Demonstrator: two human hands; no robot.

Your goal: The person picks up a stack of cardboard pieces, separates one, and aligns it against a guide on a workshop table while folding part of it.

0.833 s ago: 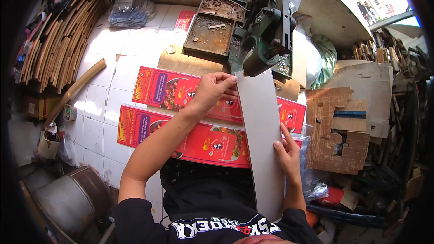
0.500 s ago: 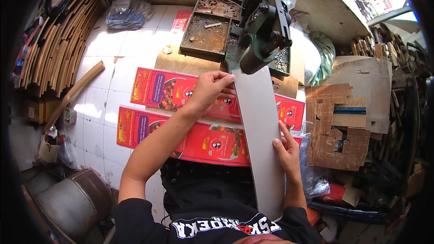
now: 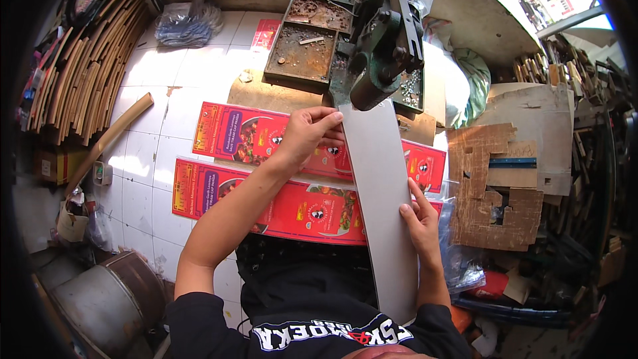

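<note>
A long pale grey strip of board [image 3: 385,193], plain on its upper face, slants from my lap up to a dark green hand press [image 3: 379,86]. The strip's far end sits beneath the press's thick round head. With thumb and fingers together, my left hand [image 3: 309,136] pinches the strip's left edge near that end. My right hand [image 3: 422,216] holds the right edge about midway, thumb on top and the fingers partly hidden beneath. Under the strip and my left forearm lie red printed panels with food pictures, a farther one [image 3: 229,133] and a nearer one [image 3: 286,209].
Left of the press stands a rusty compartment tray [image 3: 302,53] with small metal bits. A brown cut cardboard piece [image 3: 465,186] lies at right. Stacked boards [image 3: 93,60], a curved tan tube [image 3: 113,136] and a metal drum [image 3: 100,299] are at left.
</note>
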